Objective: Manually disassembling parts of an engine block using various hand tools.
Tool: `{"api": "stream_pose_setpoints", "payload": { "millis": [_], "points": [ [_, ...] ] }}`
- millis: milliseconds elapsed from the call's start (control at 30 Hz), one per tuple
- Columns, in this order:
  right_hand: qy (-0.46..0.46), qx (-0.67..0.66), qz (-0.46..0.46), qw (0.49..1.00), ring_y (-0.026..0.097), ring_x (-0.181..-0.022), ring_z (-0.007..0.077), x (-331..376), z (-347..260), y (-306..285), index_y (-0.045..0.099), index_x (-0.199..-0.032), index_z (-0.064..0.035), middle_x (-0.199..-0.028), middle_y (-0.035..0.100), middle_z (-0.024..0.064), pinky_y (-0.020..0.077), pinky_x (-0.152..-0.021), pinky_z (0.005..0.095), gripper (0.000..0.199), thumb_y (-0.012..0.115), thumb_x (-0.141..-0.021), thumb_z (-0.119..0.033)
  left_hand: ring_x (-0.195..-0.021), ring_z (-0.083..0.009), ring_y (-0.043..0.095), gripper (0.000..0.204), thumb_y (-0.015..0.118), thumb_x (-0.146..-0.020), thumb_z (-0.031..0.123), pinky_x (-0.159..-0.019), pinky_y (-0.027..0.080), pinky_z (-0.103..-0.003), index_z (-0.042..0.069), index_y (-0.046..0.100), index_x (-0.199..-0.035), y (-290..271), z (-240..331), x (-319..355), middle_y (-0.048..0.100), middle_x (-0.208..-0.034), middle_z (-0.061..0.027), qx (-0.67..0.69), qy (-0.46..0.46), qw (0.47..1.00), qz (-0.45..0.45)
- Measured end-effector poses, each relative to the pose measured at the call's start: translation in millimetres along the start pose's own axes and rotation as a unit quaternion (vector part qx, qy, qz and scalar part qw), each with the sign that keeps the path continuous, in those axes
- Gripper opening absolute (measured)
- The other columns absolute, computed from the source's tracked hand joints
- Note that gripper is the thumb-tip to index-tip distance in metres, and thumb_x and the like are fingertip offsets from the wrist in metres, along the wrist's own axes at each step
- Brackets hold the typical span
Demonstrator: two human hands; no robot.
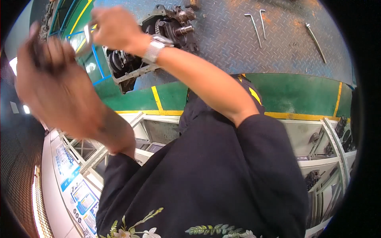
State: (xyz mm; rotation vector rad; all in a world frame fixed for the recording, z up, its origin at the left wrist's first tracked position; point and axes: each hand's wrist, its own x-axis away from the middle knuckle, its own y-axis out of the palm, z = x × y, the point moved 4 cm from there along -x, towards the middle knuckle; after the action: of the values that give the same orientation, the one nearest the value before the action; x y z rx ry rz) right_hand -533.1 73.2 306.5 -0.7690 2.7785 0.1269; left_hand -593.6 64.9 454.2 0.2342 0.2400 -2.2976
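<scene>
At the upper left, both my hands are raised and blurred by motion. My left hand (59,85) is close to the camera, with its fingers curled over; something dark shows by them, but I cannot make out what it is. Just to its right, my right hand (117,29) is closed on a shiny curved metal tool (87,35), whose kind the blur hides. A metal watch (154,49) is on my right wrist. Beyond and below that wrist sits a partly dismantled engine block (135,73) with shafts and gears (174,27), partly covered by my arm.
The engine block rests on a blue-grey diamond-plate table (226,43). Two bent metal rods (255,30) and a longer bar tool (316,43) lie to the right. Below are a green floor (293,95) with yellow lines and white shelving (333,146) with metal parts.
</scene>
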Motion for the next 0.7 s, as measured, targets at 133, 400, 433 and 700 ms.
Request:
{"api": "stream_pose_setpoints", "payload": {
  "millis": [133,400,433,700],
  "points": [
    [-0.051,0.020,-0.341,0.939,0.068,-0.077,0.0403,69.0,-7.6,39.7,0.065,-0.083,-0.0040,-0.076,0.068,0.0163,0.0536,-0.069,0.0496,0.019,0.071,-0.069,-0.017,-0.051,-0.0112,0.020,0.043,0.065,-0.093,0.004,-0.052,0.024,-0.029,0.013,0.030,-0.068,-37.3,-8.7,-67.7,0.019,-0.061,0.0025,-0.009,-0.050,0.995,0.092],
    [-0.071,0.074,0.085,0.991,0.070,-0.073,0.0385,-6.0,31.3,-25.3,0.073,-0.080,-0.0097,-0.078,0.071,0.0180,0.0576,-0.065,0.0459,0.015,0.071,-0.070,-0.020,-0.052,-0.0094,0.032,0.015,0.060,-0.093,0.003,-0.052,0.028,-0.027,-0.002,0.059,-0.079,-47.1,-9.9,16.4,0.032,-0.059,0.0006,-0.134,0.143,0.978,0.074],
    [-0.053,0.026,0.157,0.986,0.069,-0.072,0.0401,-15.3,28.3,-10.2,0.070,-0.078,-0.0079,-0.074,0.069,0.0188,0.0567,-0.065,0.0484,0.014,0.072,-0.069,-0.018,-0.054,-0.0099,0.035,0.010,0.062,-0.092,0.003,-0.052,0.030,-0.026,-0.005,0.061,-0.085,-41.3,-12.8,6.1,0.035,-0.061,-0.0006,-0.207,0.251,0.944,0.049],
    [0.002,-0.011,-0.223,0.975,0.071,-0.084,0.0401,75.7,-0.5,10.1,0.072,-0.095,-0.0093,-0.083,0.071,0.0188,0.0569,-0.076,0.0500,0.025,0.070,-0.073,-0.022,-0.051,-0.0102,0.024,0.031,0.060,-0.095,0.001,-0.050,0.026,-0.028,0.009,0.042,-0.071,-89.3,-23.0,-84.9,0.024,-0.060,0.0029,-0.040,0.053,0.992,0.109]
  ]
}}
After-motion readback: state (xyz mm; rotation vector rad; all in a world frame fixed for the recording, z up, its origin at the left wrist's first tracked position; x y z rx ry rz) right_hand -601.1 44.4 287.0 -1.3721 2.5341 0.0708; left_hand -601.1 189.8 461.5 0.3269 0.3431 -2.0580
